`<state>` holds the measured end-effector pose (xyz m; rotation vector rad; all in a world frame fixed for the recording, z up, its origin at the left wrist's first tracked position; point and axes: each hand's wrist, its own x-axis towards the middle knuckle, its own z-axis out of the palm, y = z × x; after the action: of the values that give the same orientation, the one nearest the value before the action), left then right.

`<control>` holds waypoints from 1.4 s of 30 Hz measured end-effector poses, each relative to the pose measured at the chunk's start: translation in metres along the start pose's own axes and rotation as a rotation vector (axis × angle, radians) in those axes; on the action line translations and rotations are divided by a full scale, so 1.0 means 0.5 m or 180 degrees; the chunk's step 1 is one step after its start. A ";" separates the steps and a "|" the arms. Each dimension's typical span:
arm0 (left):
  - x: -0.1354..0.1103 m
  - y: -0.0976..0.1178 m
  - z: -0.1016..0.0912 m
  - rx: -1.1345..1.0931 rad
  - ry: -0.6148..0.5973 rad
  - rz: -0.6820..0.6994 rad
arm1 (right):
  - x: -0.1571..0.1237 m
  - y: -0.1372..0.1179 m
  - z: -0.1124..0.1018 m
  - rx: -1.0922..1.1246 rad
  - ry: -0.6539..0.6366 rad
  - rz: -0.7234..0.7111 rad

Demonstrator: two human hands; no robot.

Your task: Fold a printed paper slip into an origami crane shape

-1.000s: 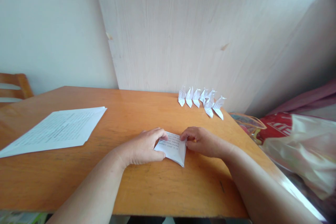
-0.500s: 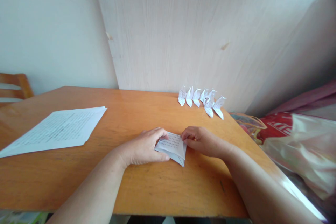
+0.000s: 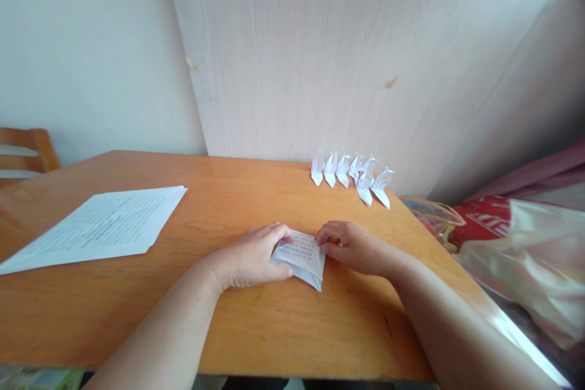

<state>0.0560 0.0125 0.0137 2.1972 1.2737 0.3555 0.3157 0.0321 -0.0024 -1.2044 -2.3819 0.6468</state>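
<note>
A small folded sheet of printed paper (image 3: pixel 301 254) lies near the front middle of the wooden table, its layers slightly parted along the near edge. My left hand (image 3: pixel 256 256) grips its left side, with the fingers over the top and the thumb at the lower edge. At the right edge, my right hand (image 3: pixel 347 245) pinches the paper between thumb and curled fingers. Farther back, several folded paper figures (image 3: pixel 342 170) with pointed tips stand in a group near the wall.
To the left lies a stack of printed sheets (image 3: pixel 109 222) on the wooden table (image 3: pixel 219 195). A pale wood-grain panel (image 3: pixel 292 73) rises behind the table. Beyond the right edge are a red bag (image 3: pixel 479 222) and a cream cloth or bag (image 3: pixel 539 262). A chair back (image 3: pixel 43 149) shows far left.
Hardly anything differs: both hands keep their hold on the folded paper, and the left thumb has shifted very slightly along its lower edge.
</note>
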 end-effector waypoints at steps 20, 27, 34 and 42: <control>0.031 -0.014 0.023 -0.0026 0.0649 0.0129 | 0.005 -0.006 0.020 0.0069 0.0454 0.0319; 0.032 -0.012 0.021 -0.0290 0.0619 -0.0038 | 0.004 -0.018 0.027 -0.0070 0.0356 0.0479; 0.036 -0.011 0.031 -0.0217 0.0802 0.0061 | 0.020 -0.021 0.052 -0.0466 0.0640 0.0545; 0.046 -0.018 0.041 -0.0060 0.1007 0.0111 | 0.023 -0.034 0.056 -0.0777 0.0706 0.0542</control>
<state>0.0715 0.0285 -0.0091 2.2106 1.3876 0.7501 0.2834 0.0260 -0.0142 -1.5082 -2.2347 0.2576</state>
